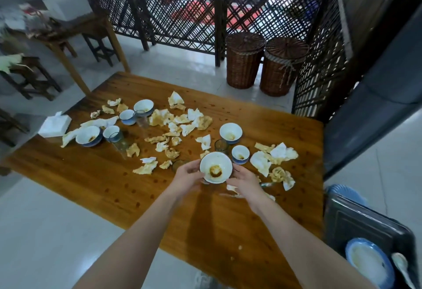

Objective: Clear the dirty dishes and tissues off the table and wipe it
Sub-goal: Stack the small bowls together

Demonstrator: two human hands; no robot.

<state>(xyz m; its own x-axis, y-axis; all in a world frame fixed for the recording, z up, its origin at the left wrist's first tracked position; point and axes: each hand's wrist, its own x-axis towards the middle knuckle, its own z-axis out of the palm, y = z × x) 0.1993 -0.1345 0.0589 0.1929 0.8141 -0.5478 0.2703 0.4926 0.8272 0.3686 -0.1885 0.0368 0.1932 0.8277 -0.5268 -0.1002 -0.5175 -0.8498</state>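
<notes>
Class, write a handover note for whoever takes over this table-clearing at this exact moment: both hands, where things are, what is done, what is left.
Hands: left hand and right hand together hold the white sauce-stained bowl above the brown wooden table.
Where: dirty blue-and-white bowls, clear drinking glasses and crumpled stained tissues are scattered on the table. The dark grey tray on the right holds a blue-rimmed plate and a white spoon.
Done: apparently only the plate and spoon are cleared.
Left: put away the held bowl, clear the other dishes, glasses and tissues, then wipe.
</notes>
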